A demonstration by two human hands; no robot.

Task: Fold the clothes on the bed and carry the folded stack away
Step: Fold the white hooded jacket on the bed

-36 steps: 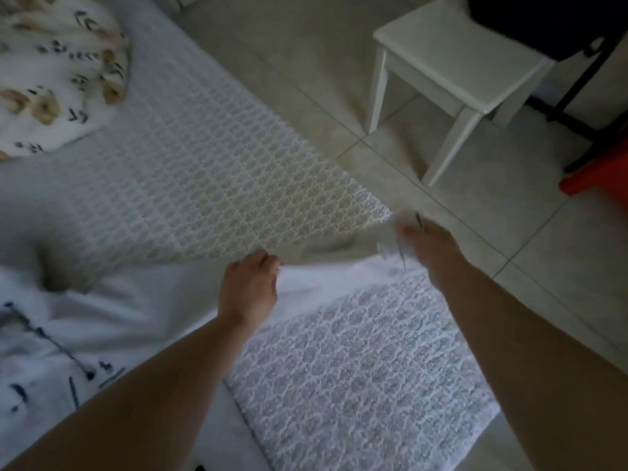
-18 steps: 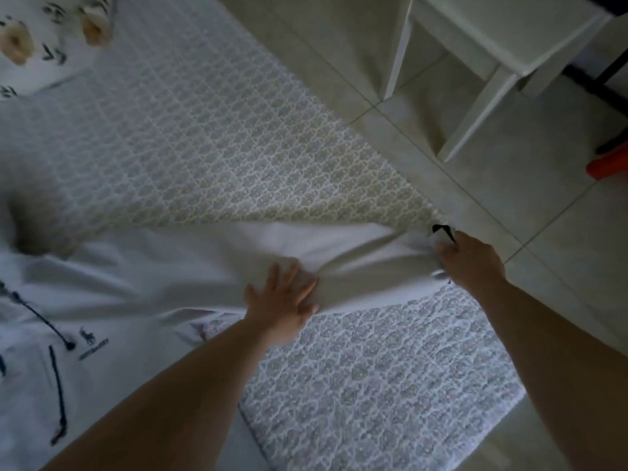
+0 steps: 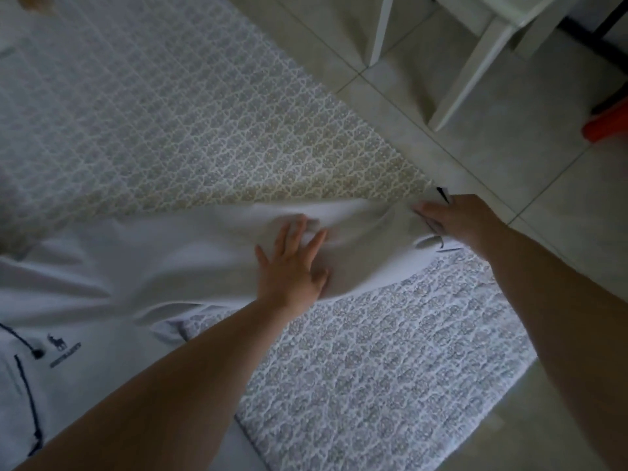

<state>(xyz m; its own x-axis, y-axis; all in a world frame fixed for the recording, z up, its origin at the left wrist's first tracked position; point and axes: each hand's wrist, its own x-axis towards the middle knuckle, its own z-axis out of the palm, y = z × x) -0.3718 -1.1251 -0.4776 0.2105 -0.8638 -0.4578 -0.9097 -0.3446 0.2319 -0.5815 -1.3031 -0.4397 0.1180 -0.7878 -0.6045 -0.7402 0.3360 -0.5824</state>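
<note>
A white garment [image 3: 153, 263] with dark piping and a small dark logo at its lower-left part lies spread across the patterned bedspread [image 3: 170, 130]. My left hand [image 3: 292, 263] lies flat on the cloth with its fingers spread. My right hand [image 3: 455, 219] grips the garment's end at the bed's right edge, where a small dark tag shows. The part of the garment under my forearms is hidden.
Tiled floor [image 3: 509, 171] runs along the bed's right side. A white stool [image 3: 475, 62] stands on it at the upper right. Something red [image 3: 608, 124] sits at the far right edge. The bed's near corner [image 3: 407, 385] lies bare below my hands.
My left hand let go of the cloth and now presses flat on it. The garment came down onto the bed, with my right hand still gripping its end. The view tilted downward.
</note>
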